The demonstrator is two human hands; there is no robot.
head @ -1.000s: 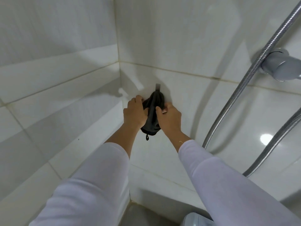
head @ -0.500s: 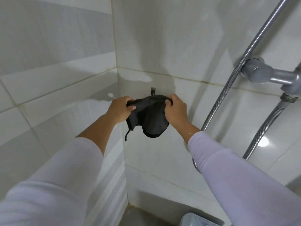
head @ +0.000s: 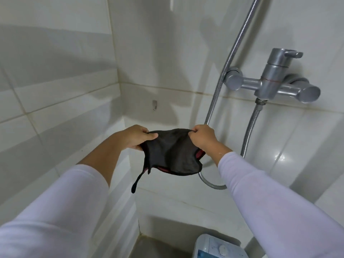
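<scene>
Fingers (head: 144, 130) of left hand (head: 135, 137) and right hand (head: 203, 139) grip the black cloth (head: 171, 153). It has left the wall hook (head: 154, 105), so taking down seems done.

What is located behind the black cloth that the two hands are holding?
Behind the black cloth are the white wall tiles and the metal shower hose, whose loop shows at its lower right. How the hose runs behind the cloth is covered.

Both arms extended forward; left hand (head: 135, 136), right hand (head: 202, 137) level, apart, fingers curled, pinching cloth (head: 171, 153).
</scene>
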